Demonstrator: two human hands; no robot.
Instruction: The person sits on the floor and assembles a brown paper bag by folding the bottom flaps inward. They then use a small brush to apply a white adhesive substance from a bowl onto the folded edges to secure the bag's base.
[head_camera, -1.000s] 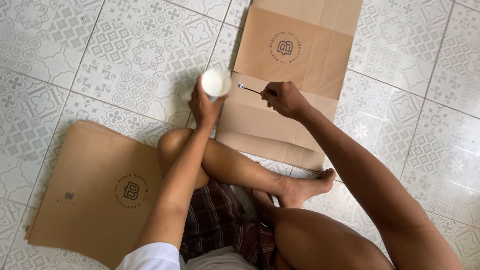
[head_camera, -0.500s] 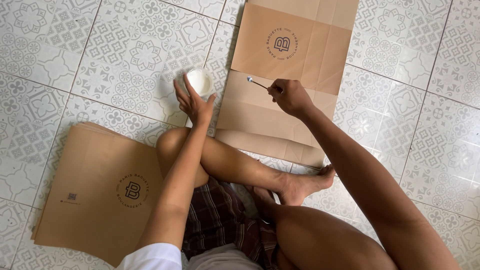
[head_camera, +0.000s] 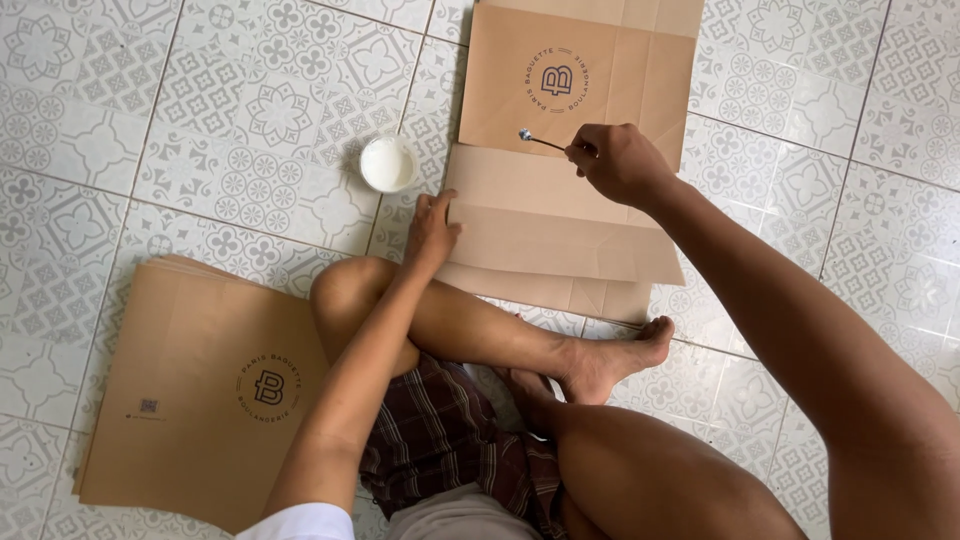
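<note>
Beside the flattened paper bag, your left hand has set the white cup down and now rests open-fingered on the bag's edge, while your right hand pinches the small brush over it.

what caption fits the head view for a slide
Right hand holds a thin metal spoon over a flat brown paper bag; left hand steadies it.

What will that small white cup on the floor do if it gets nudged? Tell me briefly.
The white cup looks small and probably light, so it would likely slide on the smooth tile floor. Being open-topped with white contents, it might spill if tipped. The left hand rests just beside it.
</note>
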